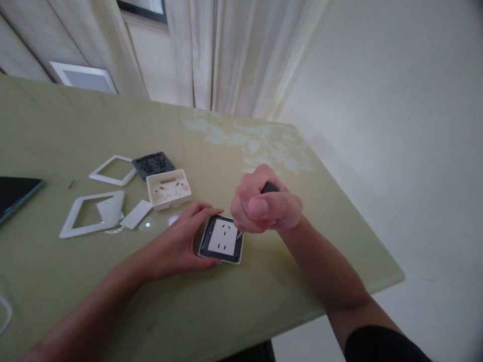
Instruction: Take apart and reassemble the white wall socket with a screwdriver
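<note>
A wall socket [223, 237] with a white face, dark surround and white edge lies on the table near its front. My left hand [194, 236] grips it from the left, fingers along the far edge and thumb at the near edge. My right hand [266, 201] is a fist around a screwdriver [270, 187], whose dark handle end pokes out at the top. Its thin metal shaft comes out below the fist and reaches the right side of the socket. The tip's exact contact is too small to make out.
Left of the socket are a white back box [169, 188], a dark socket plate [153, 164], two white frames [113, 171] and a white cover piece [136, 214]. A black device [17, 193] lies at the left edge. The table [339, 241] ends at the right, beside a wall.
</note>
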### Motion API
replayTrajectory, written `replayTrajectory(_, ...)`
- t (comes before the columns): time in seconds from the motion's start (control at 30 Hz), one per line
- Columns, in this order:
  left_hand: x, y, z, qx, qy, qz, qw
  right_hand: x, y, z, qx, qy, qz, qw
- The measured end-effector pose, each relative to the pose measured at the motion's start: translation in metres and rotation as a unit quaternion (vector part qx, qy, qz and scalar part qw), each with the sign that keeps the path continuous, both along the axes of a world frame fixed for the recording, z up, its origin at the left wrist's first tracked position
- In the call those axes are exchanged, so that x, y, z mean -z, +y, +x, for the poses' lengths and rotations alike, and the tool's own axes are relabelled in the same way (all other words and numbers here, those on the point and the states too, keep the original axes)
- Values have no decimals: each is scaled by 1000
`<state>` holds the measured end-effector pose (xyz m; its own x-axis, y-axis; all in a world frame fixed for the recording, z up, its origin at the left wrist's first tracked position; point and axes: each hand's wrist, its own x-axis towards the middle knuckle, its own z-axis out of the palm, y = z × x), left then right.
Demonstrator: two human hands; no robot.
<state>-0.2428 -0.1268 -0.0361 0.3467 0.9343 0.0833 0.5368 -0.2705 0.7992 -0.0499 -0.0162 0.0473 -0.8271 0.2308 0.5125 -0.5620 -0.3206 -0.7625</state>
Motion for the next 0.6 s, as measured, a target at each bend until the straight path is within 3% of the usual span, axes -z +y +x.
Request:
replayTrajectory(0.17,-2,0,2,-2,21,4,1000,-9,-6,0,65,-60,15,996)
replayTrajectory(0.4,-3,0,3,-22,63,10,998,-14,-3,-10,231,-133,-5,964)
replayTrajectory(0.47,-3,0,4,-36,75,18,996,-13,0,-7,272,-129,38,953)
replayTrajectory(0.53,-1,0,4,-50,85,27,995,-17,3,-2,316,-144,134,928)
replayTrajectory(0.6,1,1,4,-67,94,38,993,-28,4,6,386,-186,274,861)
